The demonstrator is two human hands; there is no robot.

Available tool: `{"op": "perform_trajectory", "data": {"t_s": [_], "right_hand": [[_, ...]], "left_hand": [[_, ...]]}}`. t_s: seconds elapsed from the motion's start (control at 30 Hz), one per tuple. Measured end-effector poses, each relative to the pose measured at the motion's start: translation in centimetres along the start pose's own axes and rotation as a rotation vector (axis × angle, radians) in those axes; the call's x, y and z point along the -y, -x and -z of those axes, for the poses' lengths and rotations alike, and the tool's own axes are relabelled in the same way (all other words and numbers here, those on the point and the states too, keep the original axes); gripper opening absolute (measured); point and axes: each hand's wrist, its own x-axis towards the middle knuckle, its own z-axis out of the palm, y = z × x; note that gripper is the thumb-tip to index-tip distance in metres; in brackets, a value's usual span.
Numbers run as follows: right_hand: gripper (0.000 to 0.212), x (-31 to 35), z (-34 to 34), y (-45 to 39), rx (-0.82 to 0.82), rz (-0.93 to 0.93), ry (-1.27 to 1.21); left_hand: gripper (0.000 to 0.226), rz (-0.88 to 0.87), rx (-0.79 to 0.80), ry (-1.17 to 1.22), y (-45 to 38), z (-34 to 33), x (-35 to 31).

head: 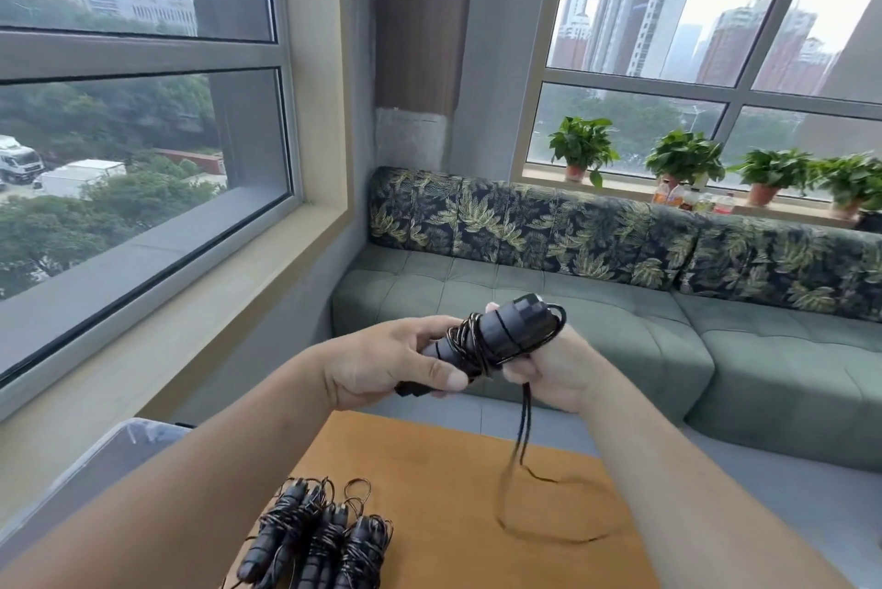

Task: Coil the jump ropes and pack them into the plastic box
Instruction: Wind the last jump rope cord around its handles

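Observation:
A black jump rope (pixel 496 340) is held up in front of me, its handles side by side with thin cord wound around them. My left hand (pixel 386 364) grips the lower end of the handles. My right hand (pixel 549 373) pinches the cord beside the handles. The loose cord (pixel 525 483) hangs from there and loops onto the wooden table (pixel 453 483). Several coiled black jump ropes (pixel 320 541) lie on the table's near edge. The clear plastic box (pixel 110 450) stands at the lower left, partly hidden by my left forearm.
A green sofa (pixel 644 340) with leaf-print back cushions runs behind the table. Potted plants (pixel 682 159) and bottles line the right window sill. A large window and its wide sill fill the left side.

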Motion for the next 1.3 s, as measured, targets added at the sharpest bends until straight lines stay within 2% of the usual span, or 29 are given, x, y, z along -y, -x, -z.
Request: {"op": "perform_trajectory", "data": {"t_s": [0.13,0.17,0.23,0.3,0.33,0.43,0.63,0.73,0.93,1.03,1.17,1.23,1.3], "right_hand": [[0.029,-2.0,-2.0,0.7,-0.125,0.004,0.000],[0.029,-2.4,-2.4,1.0,-0.149,-0.011,0.019],[0.036,-3.0,-2.9,1.6,-0.196,-0.041,0.097],[0.039,-3.2,-3.4,2.1,-0.229,-0.054,0.289],[0.037,-3.1,-3.6,2.3,-0.231,-0.053,0.409],[0.030,-2.5,-3.7,2.2,-0.218,-0.063,0.728],[0.023,-2.1,-3.5,2.0,-0.172,-0.098,1.244],[0.016,-1.1,-3.8,2.7,-0.142,-0.117,1.422],[0.015,3.2,-4.6,4.4,0.000,-0.053,1.655],[0.007,5.5,-4.3,4.3,0.132,0.003,1.558],[0.016,6.1,-2.4,2.9,0.237,-0.014,1.327],[0.017,5.0,-1.0,2.7,0.211,-0.047,1.138],[0.011,3.4,0.3,2.5,0.187,-0.061,0.794]], "left_hand": [[0.079,0.030,-0.215,0.034,-0.2,-0.6,0.6],[0.077,0.025,-0.242,0.035,-0.3,-0.8,0.7],[0.057,0.007,-0.312,0.026,-0.5,-0.7,1.1],[0.037,0.027,-0.417,-0.027,-0.7,-0.5,1.0],[0.036,0.055,-0.468,-0.074,-0.9,-0.5,1.1],[0.061,0.130,-0.557,-0.308,-1.4,-0.3,1.6],[0.068,0.180,-0.461,-0.913,-1.7,-0.4,1.7],[0.068,0.195,-0.407,-1.217,-1.5,-0.6,1.6],[0.058,0.183,-0.245,-1.451,-0.7,-1.6,1.6],[0.047,0.152,-0.139,-1.464,-0.6,-2.7,1.3],[0.036,0.165,-0.037,-1.352,-0.4,-4.0,0.7],[0.038,0.183,-0.041,-1.185,-0.1,-3.8,0.3],[0.045,0.178,-0.057,-0.900,0.3,-3.3,-0.1]]}}
